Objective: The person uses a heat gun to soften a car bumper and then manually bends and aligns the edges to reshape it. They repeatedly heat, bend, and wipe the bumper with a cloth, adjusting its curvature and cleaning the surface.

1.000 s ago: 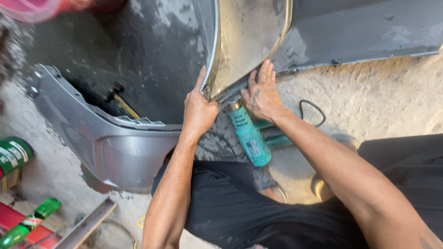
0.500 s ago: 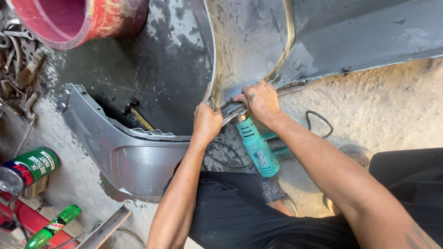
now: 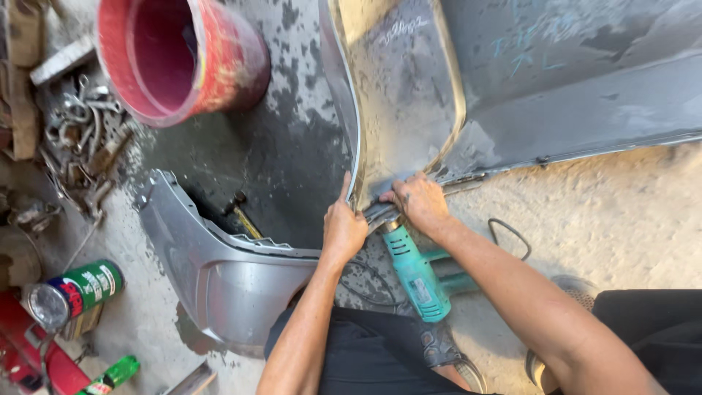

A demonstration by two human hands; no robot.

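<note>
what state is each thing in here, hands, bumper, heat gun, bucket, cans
left hand: gripping the bumper edge
right hand: pressing on the bumper edge
grey bumper: scuffed, resting on the ground
teal heat gun: lying on the ground, unheld
red bucket: tipped, looks empty
green can: lying on its side

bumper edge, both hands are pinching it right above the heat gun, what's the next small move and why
Probably press the grey bumper edge straighter: left hand and right hand both grip it beside the bend, and the teal heat gun lies unheld just below them.
</note>
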